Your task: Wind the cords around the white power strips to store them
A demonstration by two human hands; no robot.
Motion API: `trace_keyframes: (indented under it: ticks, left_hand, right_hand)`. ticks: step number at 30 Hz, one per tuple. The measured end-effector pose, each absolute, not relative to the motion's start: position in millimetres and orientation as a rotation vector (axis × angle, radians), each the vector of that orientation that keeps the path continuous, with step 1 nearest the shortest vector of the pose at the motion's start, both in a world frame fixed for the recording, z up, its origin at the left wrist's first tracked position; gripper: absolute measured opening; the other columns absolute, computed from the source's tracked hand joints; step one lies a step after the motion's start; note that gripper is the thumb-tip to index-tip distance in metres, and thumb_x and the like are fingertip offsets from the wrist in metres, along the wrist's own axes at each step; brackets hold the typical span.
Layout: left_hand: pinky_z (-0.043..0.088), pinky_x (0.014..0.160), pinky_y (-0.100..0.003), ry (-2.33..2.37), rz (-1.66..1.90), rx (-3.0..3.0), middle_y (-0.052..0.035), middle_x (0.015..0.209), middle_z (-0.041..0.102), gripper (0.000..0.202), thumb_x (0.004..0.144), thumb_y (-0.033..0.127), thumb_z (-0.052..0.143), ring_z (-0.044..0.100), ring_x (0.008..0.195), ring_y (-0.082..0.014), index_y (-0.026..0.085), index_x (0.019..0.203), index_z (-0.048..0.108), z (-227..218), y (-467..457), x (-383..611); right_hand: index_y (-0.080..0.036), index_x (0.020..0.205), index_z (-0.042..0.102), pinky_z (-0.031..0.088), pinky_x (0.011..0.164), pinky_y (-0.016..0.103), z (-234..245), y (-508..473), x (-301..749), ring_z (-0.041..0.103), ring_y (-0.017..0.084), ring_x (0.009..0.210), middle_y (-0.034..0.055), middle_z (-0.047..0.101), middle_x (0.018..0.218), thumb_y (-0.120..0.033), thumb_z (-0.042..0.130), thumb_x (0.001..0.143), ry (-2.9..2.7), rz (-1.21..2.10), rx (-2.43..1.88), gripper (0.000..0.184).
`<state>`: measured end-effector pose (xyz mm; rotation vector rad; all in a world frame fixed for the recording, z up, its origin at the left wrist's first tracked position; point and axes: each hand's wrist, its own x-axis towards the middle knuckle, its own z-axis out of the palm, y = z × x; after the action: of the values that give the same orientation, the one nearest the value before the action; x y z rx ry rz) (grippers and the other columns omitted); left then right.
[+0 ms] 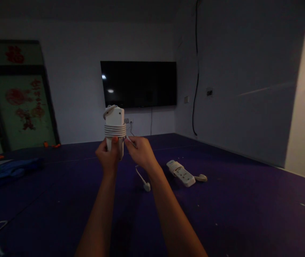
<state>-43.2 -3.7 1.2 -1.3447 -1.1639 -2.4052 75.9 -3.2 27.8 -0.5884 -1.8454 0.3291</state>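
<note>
My left hand (106,156) is closed around an upright white power strip (114,116); just beside it, my right hand (141,151) pinches its cord (131,142). I seem mid-winding; another turn calls for tension. Right of the power strip lies a second strip (185,176); beyond, the television (141,84).

1 head view looks forward and down.

Rear wall: plain pale wall (72,71), bearing a flat black rectangular television (138,85) with two light reflections at its left side.
Right wall: shaded grey wall (235,71), with a thin black cable (196,35) hanging down it.
Door: pale green panels in a dark frame (4,125), red decorations (15,96).
Floor: flat dark purple surface (238,214).
Lighting: dim; brighter at far right.
</note>
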Motion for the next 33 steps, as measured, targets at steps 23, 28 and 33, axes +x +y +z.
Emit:
trace_keyframes:
  ticks: [23,28,33]
  left_hand:
    - [0.046,0.086,-0.034,-1.083,-1.75,-1.66,-0.0151,0.111,0.066,0.057,0.075,0.044,0.062,0.063,0.099,-0.0256,0.012,0.122,0.058,-4,2,-46]
    - [0.047,0.089,-0.036,-1.028,-2.325,-2.092,-0.0129,0.113,0.067,0.062,0.076,0.061,0.05,0.061,0.105,-0.0275,0.012,0.111,0.065,8,-6,-46]
    - [0.052,0.069,-0.032,-1.304,-2.598,-2.224,-0.0116,0.091,0.072,0.076,0.072,0.077,0.041,0.066,0.088,-0.0258,0.012,0.1,0.068,12,-4,-50]
  right_hand:
    - [-0.015,0.068,0.067,0.037,0.051,0.023,19,0,67,0.06,0.018,0.062,0.0061,0.064,0.062,-0.071,0.055,0.068,-1.502,0.428,-0.925,0.058]
    - [-0.011,0.078,0.071,0.037,0.052,0.023,22,8,79,0.056,0.015,0.057,0.0053,0.062,0.061,-0.068,0.054,0.072,-1.518,0.449,-0.838,0.059]
    - [-0.009,0.082,0.07,0.034,0.051,0.021,22,12,80,0.049,0.011,0.055,0.0034,0.061,0.065,-0.061,0.059,0.072,-1.642,0.538,-0.639,0.054]
